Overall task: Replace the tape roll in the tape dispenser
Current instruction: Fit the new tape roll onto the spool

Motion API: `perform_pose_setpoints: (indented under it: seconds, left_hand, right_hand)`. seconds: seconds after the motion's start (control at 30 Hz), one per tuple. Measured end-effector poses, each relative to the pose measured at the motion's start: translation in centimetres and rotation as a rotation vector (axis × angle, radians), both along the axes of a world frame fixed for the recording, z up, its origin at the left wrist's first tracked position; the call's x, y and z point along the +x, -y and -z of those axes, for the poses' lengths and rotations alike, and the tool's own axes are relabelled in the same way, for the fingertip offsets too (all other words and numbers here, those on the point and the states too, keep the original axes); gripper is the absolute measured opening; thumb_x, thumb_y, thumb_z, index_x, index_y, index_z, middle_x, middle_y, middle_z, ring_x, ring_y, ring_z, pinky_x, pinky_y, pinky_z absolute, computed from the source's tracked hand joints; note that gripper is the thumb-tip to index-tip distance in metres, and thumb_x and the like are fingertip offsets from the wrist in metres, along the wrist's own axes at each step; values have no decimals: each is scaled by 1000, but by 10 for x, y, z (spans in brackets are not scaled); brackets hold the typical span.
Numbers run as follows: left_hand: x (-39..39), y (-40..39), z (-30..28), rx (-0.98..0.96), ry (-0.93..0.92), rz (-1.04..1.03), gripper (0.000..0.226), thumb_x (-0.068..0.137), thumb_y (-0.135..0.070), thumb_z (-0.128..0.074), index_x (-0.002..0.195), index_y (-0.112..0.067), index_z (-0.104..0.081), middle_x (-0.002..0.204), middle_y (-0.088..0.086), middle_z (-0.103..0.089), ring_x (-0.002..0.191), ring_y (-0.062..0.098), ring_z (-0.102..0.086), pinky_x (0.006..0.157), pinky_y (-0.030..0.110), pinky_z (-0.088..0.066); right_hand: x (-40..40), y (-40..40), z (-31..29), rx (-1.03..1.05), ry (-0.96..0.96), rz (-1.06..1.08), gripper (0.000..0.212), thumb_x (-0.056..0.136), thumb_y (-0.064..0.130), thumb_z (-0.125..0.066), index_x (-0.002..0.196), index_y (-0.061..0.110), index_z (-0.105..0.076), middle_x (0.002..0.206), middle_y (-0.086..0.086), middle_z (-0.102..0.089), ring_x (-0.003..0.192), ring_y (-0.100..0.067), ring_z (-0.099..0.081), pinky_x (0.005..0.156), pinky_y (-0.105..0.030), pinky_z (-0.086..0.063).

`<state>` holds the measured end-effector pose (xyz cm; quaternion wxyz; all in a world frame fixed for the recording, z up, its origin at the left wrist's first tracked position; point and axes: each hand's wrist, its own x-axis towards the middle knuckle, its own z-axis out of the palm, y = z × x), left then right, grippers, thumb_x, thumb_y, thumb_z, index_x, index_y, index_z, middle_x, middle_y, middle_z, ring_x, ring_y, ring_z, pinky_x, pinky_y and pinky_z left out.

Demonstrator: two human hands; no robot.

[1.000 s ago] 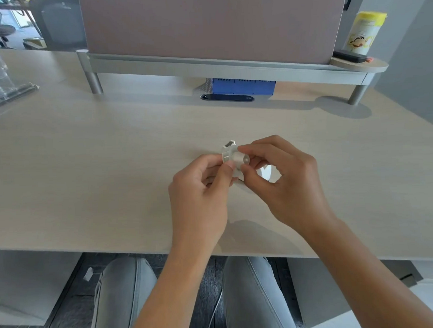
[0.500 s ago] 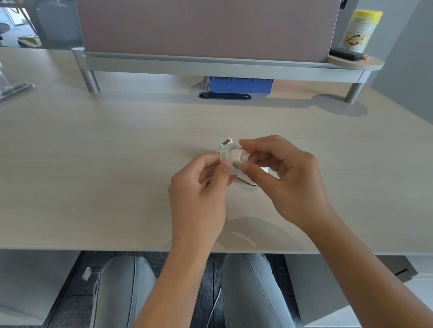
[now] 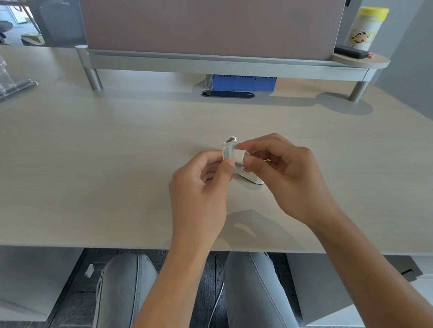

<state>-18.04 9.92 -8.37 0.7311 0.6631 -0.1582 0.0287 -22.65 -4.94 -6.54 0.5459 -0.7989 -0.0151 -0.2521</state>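
dispenser: white, held between both hands above the tabletop | left hand: fingertips pinch its left side | right hand: thumb and forefinger pinch its right part

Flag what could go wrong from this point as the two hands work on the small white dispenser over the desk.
1. The left hand and right hand pinch the small white tape dispenser by fingertips only; it could slip onto the desk.
2. Fingers cover much of it, so a misaligned part may go unnoticed.
3. A loose white piece lies beneath the hands and could be knocked away.
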Motion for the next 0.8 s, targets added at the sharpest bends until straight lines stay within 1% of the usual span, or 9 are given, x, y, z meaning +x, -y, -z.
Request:
perform_pose_setpoints:
  seconds: [0.13,0.23,0.33,0.4,0.47,0.57,0.63,0.73,0.8]
  left_hand:
    - [1,-1,-1,-1,-5,2,12,95,-12,-68,97,-15,-80,84,0,-82,81,15,-79,85,37,-63]
    - [1,-1,0,0,5,6,11,95,-13,-68,97,-15,-80,84,0,-82,80,14,-78,85,38,-63]
    - [0,-1,2,6,10,8,13,96,-11,-68,98,-16,-79,84,-3,-82,81,12,-78,86,38,-62]
    - [-1,-1,3,11,21,2,13,96,-11,-68,100,-16,-79,86,-3,-82,83,13,-78,86,39,-62]
    - [0,-1,4,25,46,-9,13,95,-13,-68,100,-16,-79,87,-4,-82,85,15,-78,87,40,-62]
    - [1,-1,3,60,85,-29,11,95,-14,-68,100,-15,-79,88,-4,-82,85,14,-78,86,38,-62]
    - [0,0,1,54,85,-28,12,96,-14,-68,101,-15,-79,88,-4,-82,85,13,-78,85,35,-62]
    - [0,0,1,10,55,-15,14,97,-12,-67,103,-14,-79,89,-4,-82,85,13,-78,84,31,-62]
    - [-1,0,1,-15,34,-11,14,96,-11,-67,103,-13,-79,88,-3,-82,85,13,-79,84,30,-62]
  right_hand:
    - [0,1,-2,-107,-11,-8,25,99,-1,-64,108,20,-76,108,3,-67,88,-10,-72,82,-19,-56]
    - [0,0,-4,-80,-14,2,27,99,-3,-64,105,20,-76,105,3,-68,85,-7,-71,79,-16,-53]
    - [-1,-1,-3,-33,-28,24,26,97,-4,-66,102,18,-78,103,-5,-73,85,-12,-71,78,-18,-55]
    - [-1,-3,-4,35,-40,34,21,96,-6,-66,102,11,-79,96,-5,-76,80,-5,-71,74,-13,-53]
    - [-2,-4,-6,114,-38,52,17,94,-6,-68,103,5,-77,92,0,-78,78,0,-72,74,-11,-53]
    - [-1,-6,-9,126,-16,96,20,92,-4,-72,100,15,-75,93,3,-79,84,-3,-74,77,-14,-56]
    - [-2,-8,-9,104,-4,123,20,92,-2,-73,99,17,-76,92,5,-79,83,-5,-74,77,-14,-56]
    - [-3,-12,-7,74,8,166,16,93,3,-73,98,16,-80,92,6,-81,80,-6,-74,72,-12,-53]
    - [-5,-13,-5,107,16,173,14,94,4,-72,101,12,-82,98,2,-81,80,-5,-74,71,-11,-53]
